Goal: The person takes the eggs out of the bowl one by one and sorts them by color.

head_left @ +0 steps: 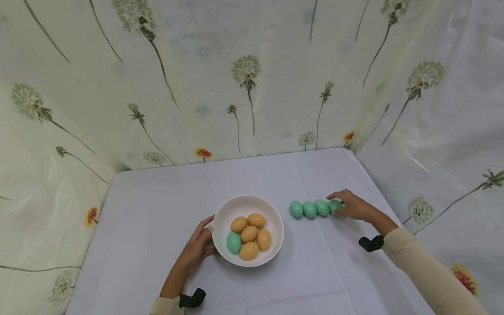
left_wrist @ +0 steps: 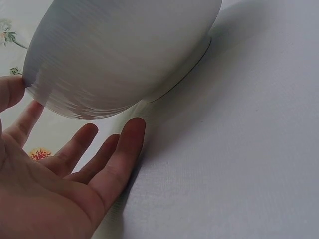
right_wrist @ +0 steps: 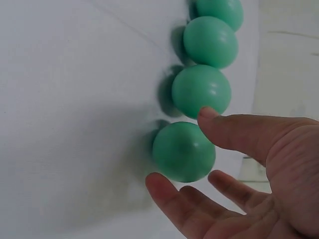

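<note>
A white bowl [head_left: 277,238] holds several orange eggs [head_left: 249,234] and one green egg [head_left: 234,243]. At the bowl's left side is my left hand [head_left: 197,247], its thumb and a fingertip at the rim. In the left wrist view the other fingers [left_wrist: 130,137] spread loosely below the bowl's outer wall [left_wrist: 124,55]. Several green eggs [head_left: 309,210] lie in a row right of the bowl. Around the rightmost egg [right_wrist: 182,152], my right hand [right_wrist: 234,184] spreads its thumb and fingers, with gaps showing between the fingertips and the shell.
A white cloth [head_left: 157,210] covers the table. Behind it hangs a curtain [head_left: 275,100] printed with dandelions, and similar sheets stand at the left and right. Black bands [head_left: 371,243] are on both wrists.
</note>
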Available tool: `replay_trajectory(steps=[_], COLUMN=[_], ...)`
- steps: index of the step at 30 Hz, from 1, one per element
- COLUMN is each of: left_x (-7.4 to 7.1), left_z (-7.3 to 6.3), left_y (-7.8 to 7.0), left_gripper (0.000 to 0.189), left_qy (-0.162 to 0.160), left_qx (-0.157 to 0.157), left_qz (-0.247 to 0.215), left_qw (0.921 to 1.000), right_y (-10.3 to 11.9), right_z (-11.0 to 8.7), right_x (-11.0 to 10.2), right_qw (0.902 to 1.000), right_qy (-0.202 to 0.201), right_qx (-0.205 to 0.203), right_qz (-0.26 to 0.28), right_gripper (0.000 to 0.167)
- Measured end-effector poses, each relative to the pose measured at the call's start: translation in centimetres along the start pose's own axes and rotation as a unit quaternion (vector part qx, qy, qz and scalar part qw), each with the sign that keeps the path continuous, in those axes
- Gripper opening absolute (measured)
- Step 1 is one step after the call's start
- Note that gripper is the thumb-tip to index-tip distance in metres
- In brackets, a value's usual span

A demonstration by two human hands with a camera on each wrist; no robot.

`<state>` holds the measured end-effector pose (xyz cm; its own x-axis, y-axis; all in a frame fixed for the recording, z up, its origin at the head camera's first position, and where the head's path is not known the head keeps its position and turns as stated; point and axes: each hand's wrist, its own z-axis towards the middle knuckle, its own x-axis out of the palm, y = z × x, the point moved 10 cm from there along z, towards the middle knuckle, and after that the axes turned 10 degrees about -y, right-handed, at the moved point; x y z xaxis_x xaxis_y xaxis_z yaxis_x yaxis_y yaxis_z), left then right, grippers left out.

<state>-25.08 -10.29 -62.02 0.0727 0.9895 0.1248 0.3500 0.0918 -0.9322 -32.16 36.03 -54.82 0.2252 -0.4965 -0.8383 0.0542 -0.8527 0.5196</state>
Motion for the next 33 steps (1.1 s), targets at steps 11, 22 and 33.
replay_trajectory(steps=[11, 22, 33], left_x=[0.0, 0.0, 0.1], left_z=[-0.2, 0.0, 0.1], left_y=[-0.5, -0.4, -0.4], left_gripper=[0.05, 0.052, 0.049], left_qy=[0.001, 0.001, 0.003], left_qx=[0.005, 0.005, 0.007], left_qz=[0.003, 0.004, 0.006], left_qw=[1.0, 1.0, 0.9999], right_y=[2.7, 14.2, 22.4], right_z=[0.3, 0.6, 0.9], right_x=[-2.3, -1.7, 2.4], right_qw=[0.9998, 0.9893, 0.9768], right_qy=[-0.018, -0.021, 0.048], right_qx=[-0.011, -0.143, -0.209], right_qz=[0.004, -0.019, -0.008], right_gripper=[0.055, 0.048, 0.049])
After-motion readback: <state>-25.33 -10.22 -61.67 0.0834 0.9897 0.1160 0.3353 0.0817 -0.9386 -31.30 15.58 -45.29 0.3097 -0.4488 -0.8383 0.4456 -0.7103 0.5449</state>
